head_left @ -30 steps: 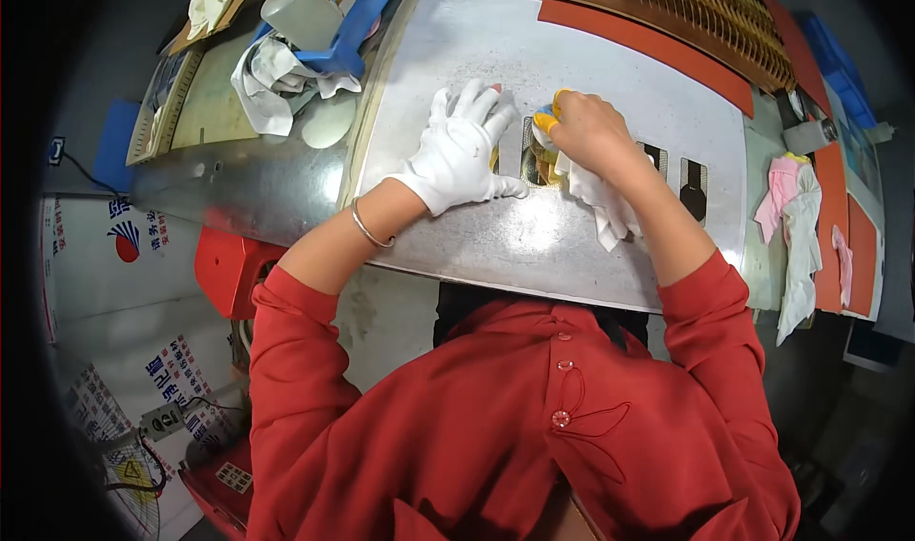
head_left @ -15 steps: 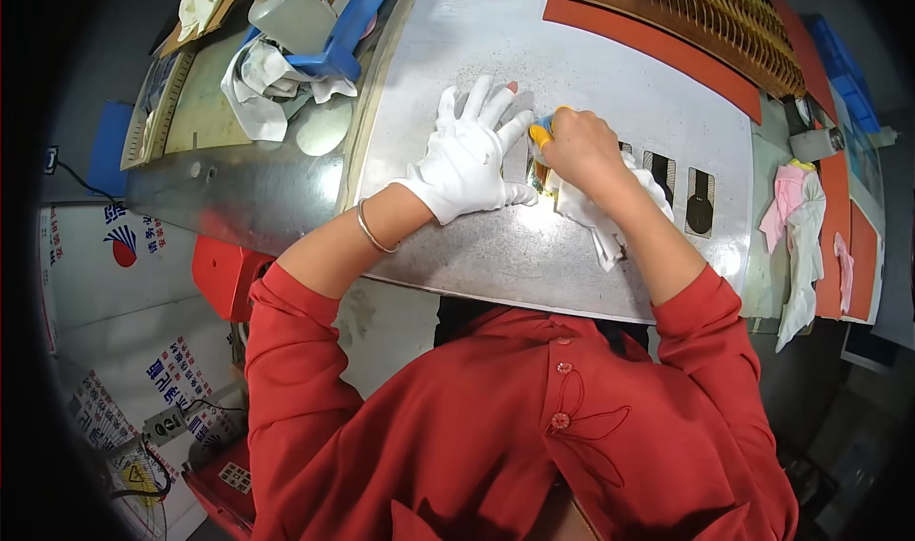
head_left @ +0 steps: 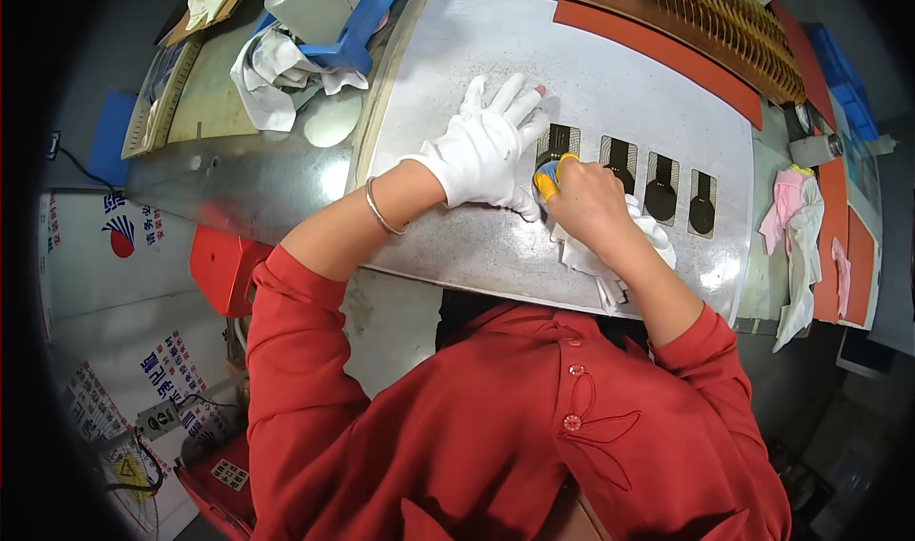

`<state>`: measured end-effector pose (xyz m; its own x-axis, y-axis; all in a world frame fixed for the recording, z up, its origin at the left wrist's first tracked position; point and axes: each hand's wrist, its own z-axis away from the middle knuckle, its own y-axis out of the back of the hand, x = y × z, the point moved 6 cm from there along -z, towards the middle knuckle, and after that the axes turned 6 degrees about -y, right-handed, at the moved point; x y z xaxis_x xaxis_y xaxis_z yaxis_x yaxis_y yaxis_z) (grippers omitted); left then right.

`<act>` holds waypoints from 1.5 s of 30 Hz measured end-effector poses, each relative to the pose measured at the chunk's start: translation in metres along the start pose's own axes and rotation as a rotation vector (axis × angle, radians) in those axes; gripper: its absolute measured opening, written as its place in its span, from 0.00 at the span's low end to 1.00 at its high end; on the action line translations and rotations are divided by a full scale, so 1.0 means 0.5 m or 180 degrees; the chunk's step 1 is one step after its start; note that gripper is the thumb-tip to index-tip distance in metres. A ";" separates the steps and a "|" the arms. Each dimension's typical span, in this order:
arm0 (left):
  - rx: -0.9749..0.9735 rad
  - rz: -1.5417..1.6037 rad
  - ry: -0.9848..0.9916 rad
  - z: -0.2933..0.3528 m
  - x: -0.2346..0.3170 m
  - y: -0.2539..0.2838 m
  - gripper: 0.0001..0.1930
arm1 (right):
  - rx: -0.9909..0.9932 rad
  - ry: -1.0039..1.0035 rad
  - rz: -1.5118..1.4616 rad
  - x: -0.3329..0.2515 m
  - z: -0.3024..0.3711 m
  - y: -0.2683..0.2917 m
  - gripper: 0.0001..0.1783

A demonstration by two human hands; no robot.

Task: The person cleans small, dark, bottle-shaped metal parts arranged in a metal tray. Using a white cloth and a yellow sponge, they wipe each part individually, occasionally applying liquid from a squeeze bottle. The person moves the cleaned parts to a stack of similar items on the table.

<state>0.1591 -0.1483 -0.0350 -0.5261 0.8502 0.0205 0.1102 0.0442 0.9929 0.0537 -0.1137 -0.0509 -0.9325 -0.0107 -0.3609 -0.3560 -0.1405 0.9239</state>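
You are handling a white cloth (head_left: 579, 255) on the pale board (head_left: 457, 245).
Your right hand (head_left: 593, 200) is clutching it against the leftmost dark piece (head_left: 558, 140), mid-board; your gloved left hand (head_left: 484, 157) is spreading open left of the board's centre.

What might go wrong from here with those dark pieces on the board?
The white cloth bunched under the right hand lies close to the dark pieces, so it might drag one askew. The gloved left hand seems to have one fingertip bare, which might smudge a piece it touched. Dark specks on the board could be grit and might scratch.
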 end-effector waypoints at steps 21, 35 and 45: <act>0.0605 0.0320 0.0706 0.149 -0.076 0.006 0.44 | -0.0118 0.0412 -0.0030 -0.114 -0.124 0.019 0.11; 0.0325 0.0461 0.0719 0.125 -0.077 0.007 0.43 | -0.0424 0.0353 -0.0116 -0.134 -0.125 -0.031 0.09; -0.0159 0.0253 0.0498 0.112 -0.072 0.015 0.51 | -0.0041 0.0696 -0.0313 -0.136 -0.049 -0.038 0.08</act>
<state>0.2263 -0.1493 -0.0347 -0.6425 0.7578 0.1132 0.1167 -0.0493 0.9919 0.1255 -0.1344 -0.0472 -0.8576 -0.2102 -0.4693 -0.4422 -0.1642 0.8817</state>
